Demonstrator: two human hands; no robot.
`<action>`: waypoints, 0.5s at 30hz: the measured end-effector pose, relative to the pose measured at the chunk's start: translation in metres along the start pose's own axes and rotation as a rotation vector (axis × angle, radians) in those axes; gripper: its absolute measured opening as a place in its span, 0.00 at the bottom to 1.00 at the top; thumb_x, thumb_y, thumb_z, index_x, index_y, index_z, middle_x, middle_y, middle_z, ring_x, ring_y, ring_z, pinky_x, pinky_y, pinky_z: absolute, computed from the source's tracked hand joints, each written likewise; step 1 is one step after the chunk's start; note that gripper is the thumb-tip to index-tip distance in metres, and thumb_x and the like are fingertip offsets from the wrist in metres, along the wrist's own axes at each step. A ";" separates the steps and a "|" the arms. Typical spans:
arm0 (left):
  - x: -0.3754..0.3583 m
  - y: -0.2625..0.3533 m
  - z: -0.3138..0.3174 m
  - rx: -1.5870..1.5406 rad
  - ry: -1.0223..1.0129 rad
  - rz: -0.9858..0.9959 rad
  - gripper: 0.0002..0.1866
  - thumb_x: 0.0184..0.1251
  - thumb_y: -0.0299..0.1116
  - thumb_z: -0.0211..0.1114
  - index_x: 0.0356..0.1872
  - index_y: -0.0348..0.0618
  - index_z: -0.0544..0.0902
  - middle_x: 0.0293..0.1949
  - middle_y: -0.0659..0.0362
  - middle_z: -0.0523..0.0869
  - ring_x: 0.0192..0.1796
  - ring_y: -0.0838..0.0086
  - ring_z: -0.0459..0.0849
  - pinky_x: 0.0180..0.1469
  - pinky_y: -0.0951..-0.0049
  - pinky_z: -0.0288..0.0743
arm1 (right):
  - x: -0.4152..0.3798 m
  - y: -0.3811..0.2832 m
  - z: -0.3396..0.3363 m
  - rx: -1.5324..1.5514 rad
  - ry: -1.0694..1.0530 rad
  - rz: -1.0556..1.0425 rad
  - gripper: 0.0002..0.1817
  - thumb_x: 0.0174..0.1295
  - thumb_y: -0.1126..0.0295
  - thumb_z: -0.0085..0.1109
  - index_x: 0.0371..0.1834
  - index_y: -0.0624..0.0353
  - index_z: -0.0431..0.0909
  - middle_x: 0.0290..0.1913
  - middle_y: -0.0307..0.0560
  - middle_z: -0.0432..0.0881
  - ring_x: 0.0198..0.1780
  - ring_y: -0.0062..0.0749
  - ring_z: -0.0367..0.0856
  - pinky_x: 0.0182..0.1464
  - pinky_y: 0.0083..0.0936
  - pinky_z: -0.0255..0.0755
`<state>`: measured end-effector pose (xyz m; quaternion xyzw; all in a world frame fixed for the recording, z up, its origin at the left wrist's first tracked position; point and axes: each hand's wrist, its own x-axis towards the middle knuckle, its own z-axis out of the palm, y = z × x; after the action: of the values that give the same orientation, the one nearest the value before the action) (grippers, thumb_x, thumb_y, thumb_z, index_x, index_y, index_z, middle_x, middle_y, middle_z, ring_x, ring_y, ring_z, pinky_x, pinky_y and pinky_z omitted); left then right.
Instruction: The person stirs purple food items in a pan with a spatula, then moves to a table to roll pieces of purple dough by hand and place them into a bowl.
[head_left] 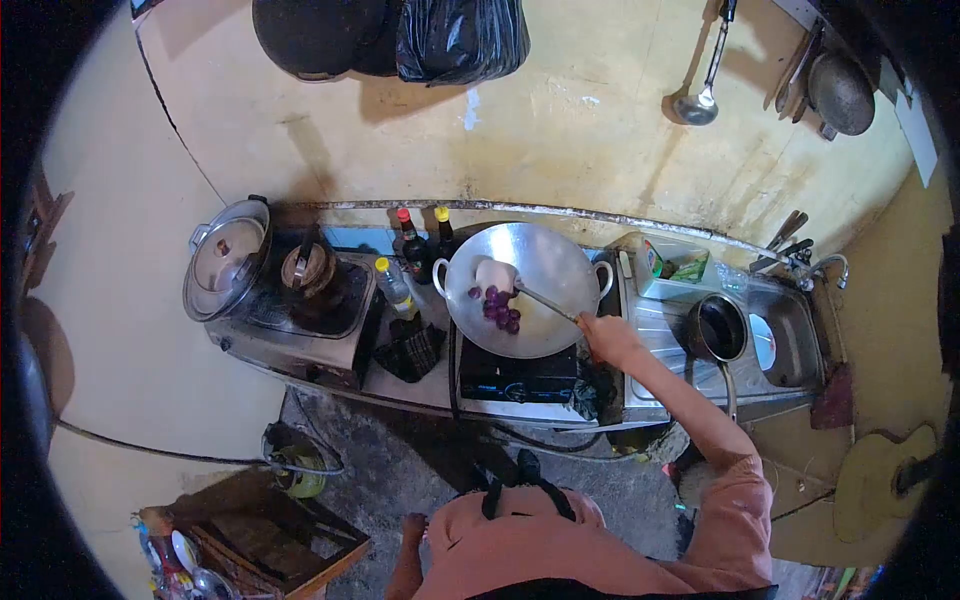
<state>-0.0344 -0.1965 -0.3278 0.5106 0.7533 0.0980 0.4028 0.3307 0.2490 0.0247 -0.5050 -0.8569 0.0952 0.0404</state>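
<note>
A large silver wok (555, 255) with two loop handles sits on the black stove (520, 385). Inside it lie several dark purple round pieces (502, 311) and a pale whitish lump (495, 274). My right hand (608, 340) is wrapped round the handle of a metal utensil (548, 302), whose far end reaches into the wok beside the pieces. Low in the view, my left hand (413, 530) hangs by my body, away from the counter; its fingers are too small and dark to make out.
Bottles (396, 290) and a black cloth (410, 352) stand left of the wok. Farther left are a brown pot (312, 270) and a lidded pot (225, 262). On the right are a plastic box (672, 268), a saucepan (718, 328) and the sink (795, 345).
</note>
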 end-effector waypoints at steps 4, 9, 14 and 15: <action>0.009 0.013 -0.004 -0.312 0.088 -0.189 0.13 0.55 0.35 0.54 0.34 0.35 0.78 0.26 0.50 0.82 0.25 0.65 0.80 0.27 0.68 0.74 | -0.017 -0.020 -0.042 -0.155 -0.108 0.093 0.14 0.62 0.61 0.39 0.44 0.57 0.69 0.25 0.56 0.78 0.30 0.52 0.79 0.31 0.46 0.71; 0.012 0.029 -0.010 -0.492 0.160 -0.194 0.13 0.56 0.35 0.53 0.35 0.34 0.77 0.24 0.51 0.82 0.22 0.69 0.80 0.24 0.70 0.73 | -0.007 0.024 -0.038 -0.212 -0.081 0.169 0.14 0.62 0.62 0.37 0.37 0.59 0.72 0.26 0.57 0.78 0.30 0.51 0.79 0.32 0.45 0.72; 0.001 0.053 -0.020 -0.426 0.144 -0.256 0.12 0.54 0.33 0.54 0.33 0.35 0.79 0.26 0.51 0.82 0.23 0.67 0.80 0.26 0.68 0.75 | 0.007 0.083 0.000 -0.215 -0.057 0.152 0.16 0.61 0.61 0.39 0.32 0.60 0.75 0.26 0.57 0.78 0.32 0.50 0.79 0.33 0.43 0.72; -0.002 0.050 -0.018 -0.389 0.148 -0.236 0.12 0.54 0.34 0.54 0.32 0.36 0.79 0.26 0.51 0.82 0.24 0.67 0.80 0.27 0.67 0.74 | 0.007 0.083 -0.005 -0.185 -0.044 0.126 0.17 0.61 0.60 0.39 0.32 0.60 0.75 0.26 0.57 0.78 0.32 0.51 0.78 0.33 0.42 0.71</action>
<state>-0.0123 -0.1709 -0.2868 0.3230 0.8021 0.2308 0.4461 0.3989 0.2951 0.0123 -0.5571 -0.8293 0.0293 -0.0313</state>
